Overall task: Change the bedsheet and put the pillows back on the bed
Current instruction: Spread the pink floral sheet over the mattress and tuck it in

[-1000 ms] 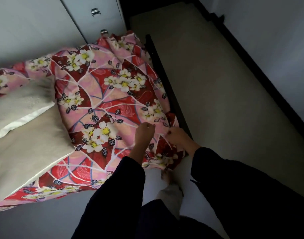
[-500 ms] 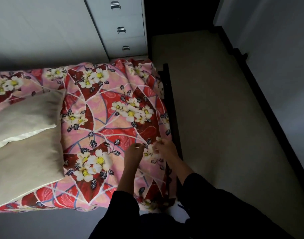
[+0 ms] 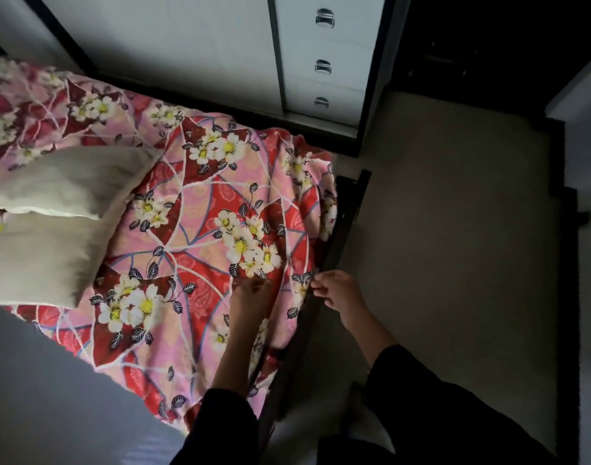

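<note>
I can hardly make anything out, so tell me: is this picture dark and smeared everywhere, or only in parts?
Head view: dim, darkest top right; the floral bedsheet is sharp at centre; the pillows at the left edge are motion-smeared; the left hand is lost in shadow; the wide lens skews the wardrobe.

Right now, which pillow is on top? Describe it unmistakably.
On the floral sheet, two cream pillows lie at the left. The top pillow is the farther one, nearer the drawers. Its pale edge overlaps the near pillow.
</note>
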